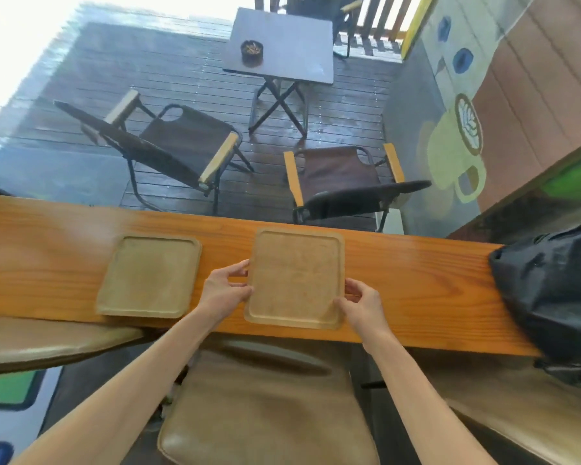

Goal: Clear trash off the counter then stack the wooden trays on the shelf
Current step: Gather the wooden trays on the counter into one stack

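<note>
Counter [399, 280] across mid-frame, orange wood. Two wooden trays flat on it, apart. Right tray [296, 278] at centre; left tray [150, 275] left of centre, untouched. Left hand [223, 290] pinched on right tray's left edge, thumb and fingers closed over the rim. Right hand [361, 305] clamped on same tray's lower right corner, fingers curled on the edge. Tray lifted or still flat: cannot tell. Black bag [550, 290] on counter at right edge. Padded stool [265, 407] bottom centre, under the arms. Folding chairs and small table [289, 45] with ashtray [251, 51] in upper frame, beyond counter.
</note>
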